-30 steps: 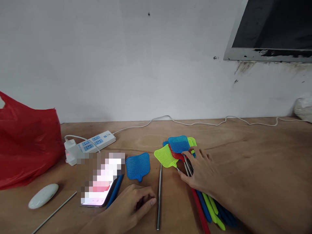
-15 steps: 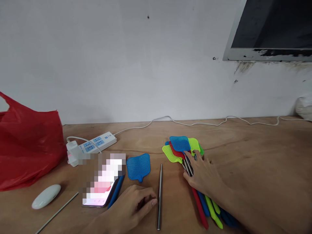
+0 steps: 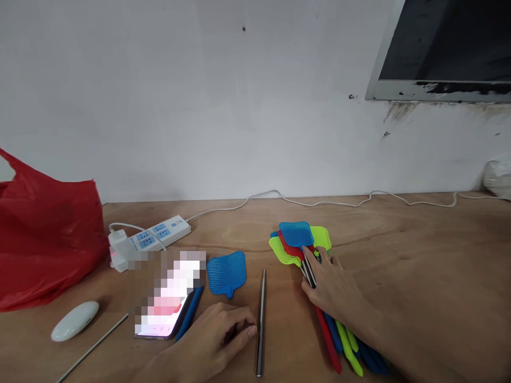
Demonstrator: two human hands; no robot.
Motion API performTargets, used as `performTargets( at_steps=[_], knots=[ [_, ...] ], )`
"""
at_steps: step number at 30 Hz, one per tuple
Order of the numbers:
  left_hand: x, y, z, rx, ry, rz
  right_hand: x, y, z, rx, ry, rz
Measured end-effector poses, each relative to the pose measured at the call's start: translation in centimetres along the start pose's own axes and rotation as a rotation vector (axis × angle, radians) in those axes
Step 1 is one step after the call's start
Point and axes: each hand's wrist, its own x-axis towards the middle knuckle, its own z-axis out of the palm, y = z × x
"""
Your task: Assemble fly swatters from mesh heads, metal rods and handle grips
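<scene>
Fly swatters (image 3: 296,234) under flat, spread right hand (image 3: 333,290); left hand (image 3: 217,339) half-curled beside metal rod (image 3: 261,319)

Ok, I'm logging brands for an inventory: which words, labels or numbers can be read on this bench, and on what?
No text here can be read.
phone screen: blurred out, unreadable.
power strip: a tiny blue mark near its cord end, too small to read.
fly swatters: no print visible.
red bag: no print visible.

No legible text, even on the blurred phone screen (image 3: 167,295).
</scene>
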Motion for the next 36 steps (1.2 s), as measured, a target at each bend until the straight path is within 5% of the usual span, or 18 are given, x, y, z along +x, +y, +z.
performTargets(
  at_steps=[17, 23, 28, 32, 36],
  knots=[
    [0.1, 0.0, 0.1, 0.007, 0.025, 0.033, -0.4, -0.5, -0.2, -0.042, 0.058, -0.049],
    [0.1, 0.0, 0.1, 0.036, 0.275, 0.08, -0.1, -0.3, 0.1, 0.081, 0.115, -0.143],
    [0.0, -0.6, 0.4, 0.367, 0.517, -0.044, -0.1, -0.2, 0.4, 0.153, 0.121, -0.182],
    [-0.3, -1.4, 1.3, 0.516, 0.464, -0.136, -0.2, -0.3, 0.6, 0.158, 0.127, -0.195],
    [-0.2, -2.4, 2.0, 0.534, 0.44, -0.067, -0.2, -0.3, 0.8, 0.15, 0.104, -0.206]
  ],
)
